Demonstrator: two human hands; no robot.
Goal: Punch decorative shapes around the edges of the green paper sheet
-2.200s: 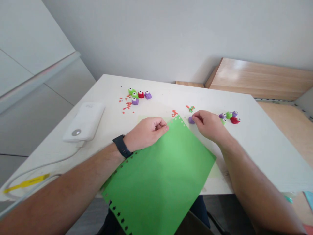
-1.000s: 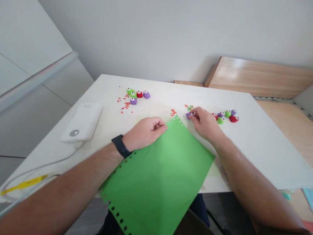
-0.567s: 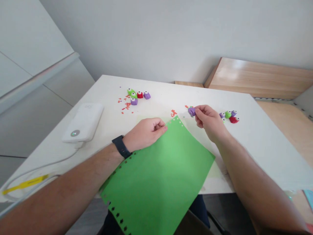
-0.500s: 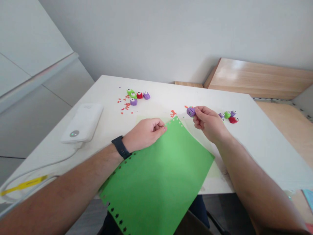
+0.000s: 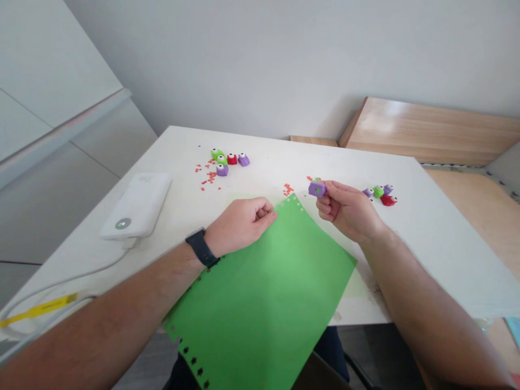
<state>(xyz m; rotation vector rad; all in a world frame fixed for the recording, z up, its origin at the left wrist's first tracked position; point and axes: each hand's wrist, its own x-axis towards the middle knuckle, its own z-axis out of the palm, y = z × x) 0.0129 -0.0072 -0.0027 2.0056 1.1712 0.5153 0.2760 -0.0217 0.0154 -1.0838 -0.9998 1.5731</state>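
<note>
Purple punch (image 5: 316, 189) is pinched at the left side of the right hand (image 5: 348, 210); green paper (image 5: 268, 292) is gripped along its edge by the left hand (image 5: 241, 226); orange confetti (image 5: 288, 189) is scattered beyond, between the two hands.

Honestly can't read a word here — the white rectangular plastic power bank (image 5: 140, 201) has faint grey marks (image 5: 144, 178) near its far end and a pale squiggle on its round grey display (image 5: 123, 223), too blurry to make out. Long flat yellow tag (image 5: 40, 310) — same deal, nothing legible.
</note>
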